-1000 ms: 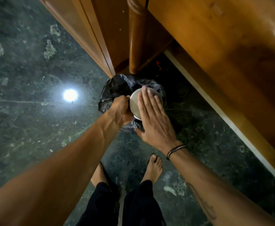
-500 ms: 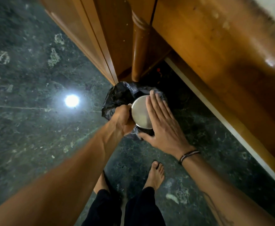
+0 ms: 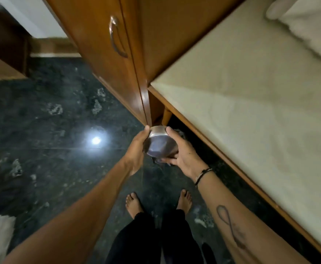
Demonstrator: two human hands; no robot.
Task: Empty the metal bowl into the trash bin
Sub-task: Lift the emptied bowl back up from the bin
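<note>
The metal bowl (image 3: 160, 142) is held between both hands in the middle of the view, tipped so its rounded underside faces me. My left hand (image 3: 136, 145) grips its left rim. My right hand (image 3: 182, 151) cups its right side and lower edge. Only slivers of the trash bin's black liner (image 3: 180, 132) show behind and below the bowl; the bin itself is almost wholly hidden by the bowl and hands. I cannot see inside the bowl.
A wooden cabinet (image 3: 106, 60) with a curved metal handle (image 3: 116, 38) stands just beyond the bowl. A bed with a cream sheet (image 3: 251, 103) and wooden frame runs along the right. My bare feet (image 3: 134, 204) stand on dark marble floor (image 3: 41, 149).
The view has risen and pulled back, so the bed and cabinet handle now show. My right hand went from lying flat on the bowl's base to cupping its side. The bowl is higher, hiding the bin.
</note>
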